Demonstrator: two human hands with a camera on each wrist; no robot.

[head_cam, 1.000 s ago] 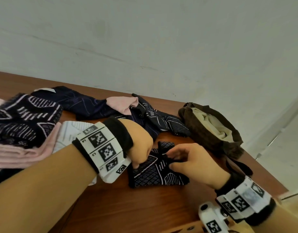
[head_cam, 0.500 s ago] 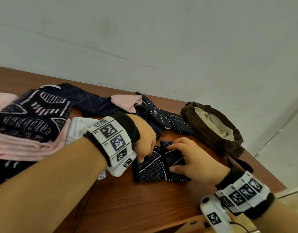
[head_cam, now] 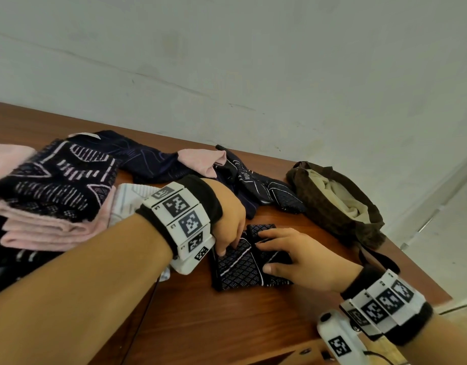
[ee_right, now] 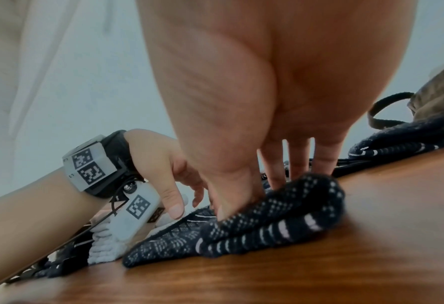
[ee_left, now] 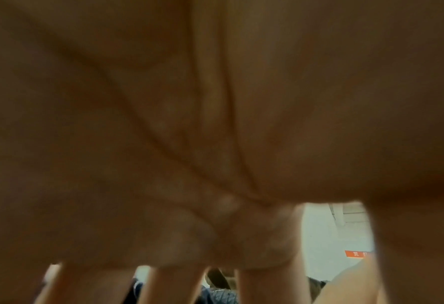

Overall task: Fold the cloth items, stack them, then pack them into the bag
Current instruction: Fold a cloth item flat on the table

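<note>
Both hands are pressing the small dark cloth [head_cam: 237, 267] flat on the tabletop [head_cam: 227, 325], left hand [head_cam: 228, 219] fingertips down, right hand [head_cam: 295, 262] spread, neither grip closing; soft, light, springy knit, likely best pinched at folded edges.

Both forearms on my feed are bare to the wrist. The left wrist [head_cam: 179, 219] wears a black fabric cuff under a band of white blocks, each printed with a black square-code marker. The right wrist [head_cam: 385, 309] carries a matching cuff and marker band. Below each band hangs a white camera pod [head_cam: 337, 338] with its own marker; on the left one [ee_right: 135, 214], a screw and thin black cable show.
</note>
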